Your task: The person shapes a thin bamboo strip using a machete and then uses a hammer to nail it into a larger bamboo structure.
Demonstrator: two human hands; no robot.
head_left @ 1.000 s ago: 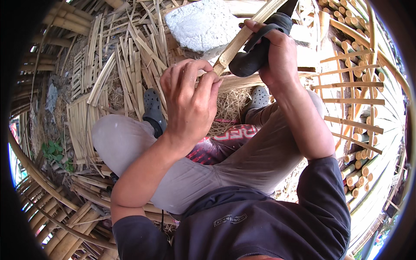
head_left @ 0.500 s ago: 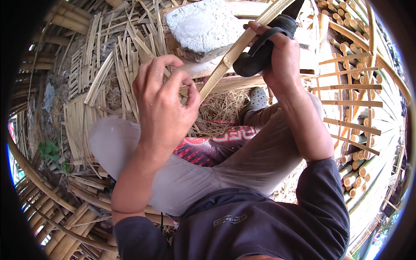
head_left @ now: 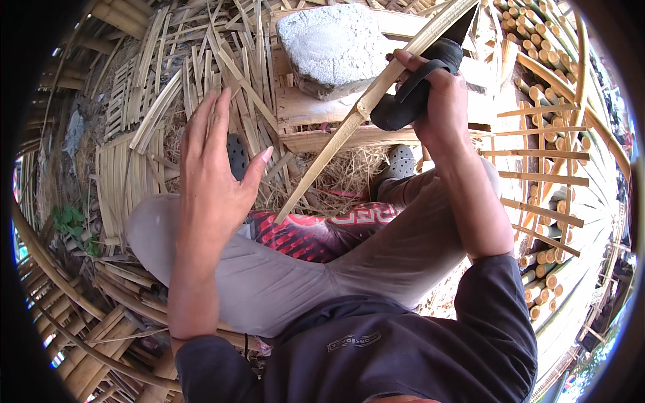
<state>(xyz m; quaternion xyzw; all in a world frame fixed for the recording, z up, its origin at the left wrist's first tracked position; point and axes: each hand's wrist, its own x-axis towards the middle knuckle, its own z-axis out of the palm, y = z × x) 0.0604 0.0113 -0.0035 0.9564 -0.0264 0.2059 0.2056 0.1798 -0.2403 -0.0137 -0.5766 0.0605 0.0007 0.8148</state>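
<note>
My right hand [head_left: 440,104] is closed around the thick black handle of a knife [head_left: 400,111]. Its dark blade runs up past the top edge of the view. The same hand pins a long split bamboo strip [head_left: 329,151] with its fingers. The strip slants from the upper right down to the lap, its lower end free over a red-and-black patterned cloth [head_left: 295,235]. My left hand [head_left: 215,178] is raised over the left knee, fingers stretched out and thumb apart, holding nothing.
A pale stone block [head_left: 332,47] rests on a low wooden plank [head_left: 312,114] ahead. Split bamboo slats [head_left: 121,181] lie at the left. Cut bamboo poles [head_left: 551,282] are stacked at the right beside a slatted bamboo frame [head_left: 544,154]. Dry shavings [head_left: 342,178] cover the ground between my feet.
My left hand has moved left, away from the bamboo strip, and its curled fingers have straightened. The strip's lower end now shows reaching down to the patterned cloth. My right hand keeps its grip.
</note>
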